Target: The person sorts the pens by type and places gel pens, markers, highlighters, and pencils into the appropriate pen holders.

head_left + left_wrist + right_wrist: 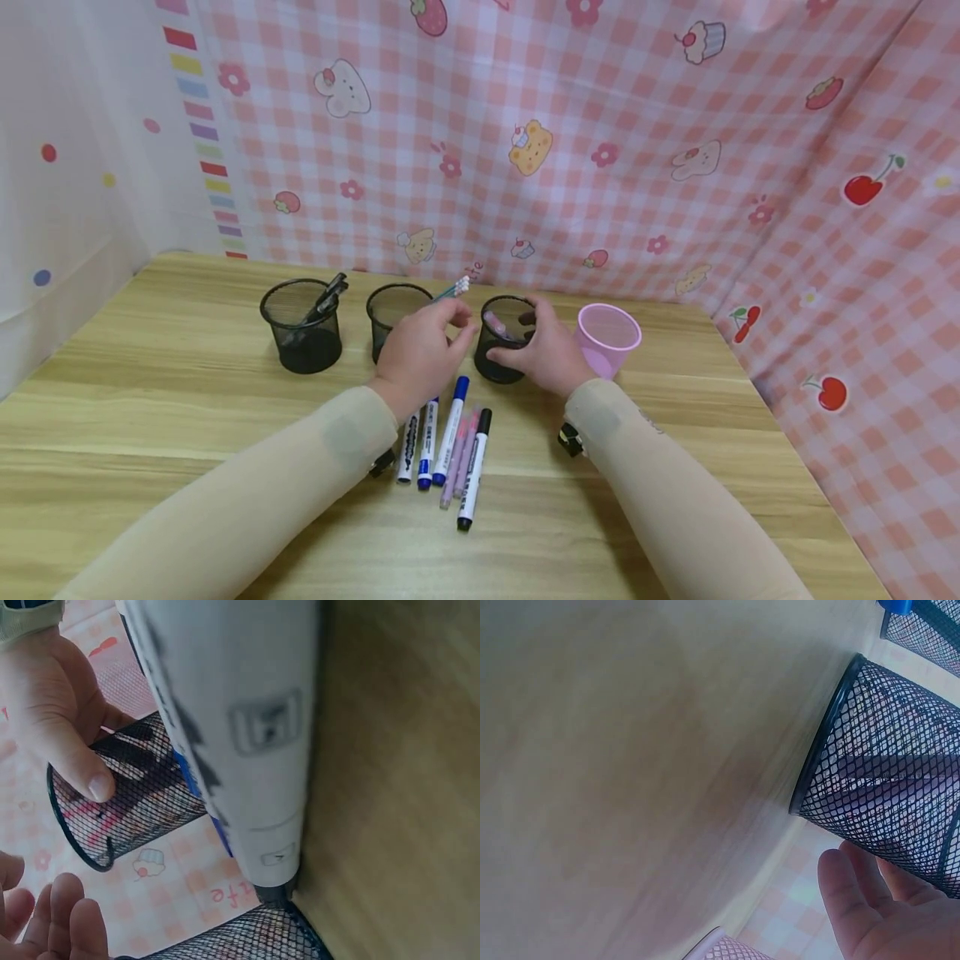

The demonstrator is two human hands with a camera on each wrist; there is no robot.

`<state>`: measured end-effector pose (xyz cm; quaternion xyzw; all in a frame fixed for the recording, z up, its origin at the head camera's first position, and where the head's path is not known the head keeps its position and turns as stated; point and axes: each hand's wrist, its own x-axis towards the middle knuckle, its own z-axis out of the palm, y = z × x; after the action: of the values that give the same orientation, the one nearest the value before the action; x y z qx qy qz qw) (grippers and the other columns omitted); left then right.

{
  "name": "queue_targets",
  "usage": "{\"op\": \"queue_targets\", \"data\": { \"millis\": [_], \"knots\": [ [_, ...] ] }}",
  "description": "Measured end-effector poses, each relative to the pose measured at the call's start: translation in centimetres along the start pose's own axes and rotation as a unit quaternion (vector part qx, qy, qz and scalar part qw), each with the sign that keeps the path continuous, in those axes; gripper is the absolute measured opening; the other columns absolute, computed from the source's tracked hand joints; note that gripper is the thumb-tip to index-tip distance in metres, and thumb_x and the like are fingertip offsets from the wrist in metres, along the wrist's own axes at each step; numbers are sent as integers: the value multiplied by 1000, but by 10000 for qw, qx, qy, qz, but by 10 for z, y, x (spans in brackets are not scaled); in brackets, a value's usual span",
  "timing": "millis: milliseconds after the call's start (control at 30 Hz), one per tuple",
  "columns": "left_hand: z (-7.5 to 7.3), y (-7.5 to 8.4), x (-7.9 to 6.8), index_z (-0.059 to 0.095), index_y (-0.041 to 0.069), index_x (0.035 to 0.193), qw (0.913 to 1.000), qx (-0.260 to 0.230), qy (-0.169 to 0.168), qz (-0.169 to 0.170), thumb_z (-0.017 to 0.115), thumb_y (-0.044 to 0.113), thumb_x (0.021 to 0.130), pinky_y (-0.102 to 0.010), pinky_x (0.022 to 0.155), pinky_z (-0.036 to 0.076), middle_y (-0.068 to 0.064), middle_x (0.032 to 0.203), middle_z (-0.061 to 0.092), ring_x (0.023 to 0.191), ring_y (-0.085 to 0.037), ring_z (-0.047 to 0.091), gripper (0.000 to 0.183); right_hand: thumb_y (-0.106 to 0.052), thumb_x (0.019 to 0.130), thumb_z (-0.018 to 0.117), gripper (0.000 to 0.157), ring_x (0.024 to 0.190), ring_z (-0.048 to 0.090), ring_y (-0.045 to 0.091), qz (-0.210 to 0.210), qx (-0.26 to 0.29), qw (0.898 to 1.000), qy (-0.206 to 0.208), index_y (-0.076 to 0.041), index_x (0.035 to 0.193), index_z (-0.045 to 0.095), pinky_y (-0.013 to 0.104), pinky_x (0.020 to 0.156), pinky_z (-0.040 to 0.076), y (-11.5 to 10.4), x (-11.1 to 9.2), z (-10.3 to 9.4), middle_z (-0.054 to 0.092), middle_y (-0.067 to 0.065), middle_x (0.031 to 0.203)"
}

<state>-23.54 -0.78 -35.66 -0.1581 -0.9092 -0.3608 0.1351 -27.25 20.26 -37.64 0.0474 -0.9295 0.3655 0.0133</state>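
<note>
My right hand (551, 350) grips a black mesh pen cup (501, 367), its thumb across the front and the fingers round the right side. In the right wrist view pens (900, 787) show dimly through its mesh. Just left of it is my left hand (427, 346), fingers loosely bent and nothing between them. Behind that hand stands another black mesh cup (378, 302), partly hidden, with thin teal stems with white tips (459, 287) leaning out. Several markers and pens lie in front, among them a blue-capped marker (452, 433) and a black-capped marker (474, 471).
A third black mesh cup (309, 354) with black pens (327, 298) stands on the left. To the right is a pink mesh cup (609, 333), close beside my right hand. A patterned cloth (480, 167) hangs behind the wooden table (187, 400).
</note>
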Motion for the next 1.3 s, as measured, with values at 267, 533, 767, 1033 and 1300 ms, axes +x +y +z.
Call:
{"op": "queue_targets", "data": {
  "millis": [267, 533, 767, 1033, 1300],
  "knots": [
    [-9, 14, -12, 69, 17, 134, 9756, 946, -1977, -87, 67, 41, 104, -35, 77, 60, 4, 107, 78, 84, -10, 70, 38, -41, 81, 92, 109, 129, 62, 38, -49, 13, 10000, -30, -11, 163, 26, 52, 110, 51, 0, 0, -1, 58, 21, 146],
    [-1, 20, -25, 67, 10, 140, 9293, 1766, -3232, 264, 73, 37, 100, -44, 105, 57, -5, 132, 73, 105, -16, 69, 48, -40, 81, 92, 109, 131, 60, 38, -17, 33, 10000, -61, -11, 163, 26, 52, 112, 50, -1, 0, -1, 58, 20, 146],
    [10, 22, -30, 71, 9, 127, 9100, 2145, -3520, 438, 71, 28, 100, -39, 95, 59, -4, 120, 70, 92, -16, 63, 32, -39, 81, 92, 109, 132, 59, 38, -48, 28, 10000, -76, -10, 162, 26, 52, 113, 49, -1, 0, -2, 57, 21, 146],
    [19, 26, -28, 74, 12, 114, 8969, 2448, -3645, 524, 68, 29, 100, -39, 88, 59, -1, 107, 67, 92, -16, 57, 23, -40, 81, 92, 109, 132, 59, 38, -56, 17, 10000, -79, -10, 162, 26, 52, 112, 49, -1, -1, -2, 58, 20, 146],
    [22, 27, -28, 75, 12, 107, 8967, 2535, -3591, 528, 67, 29, 101, -37, 83, 60, -6, 114, 67, 89, -17, 60, 20, -41, 81, 92, 109, 131, 60, 38, -48, 2, 10000, -53, -10, 162, 26, 52, 113, 49, 0, 0, -2, 58, 20, 146]
  ]
}}
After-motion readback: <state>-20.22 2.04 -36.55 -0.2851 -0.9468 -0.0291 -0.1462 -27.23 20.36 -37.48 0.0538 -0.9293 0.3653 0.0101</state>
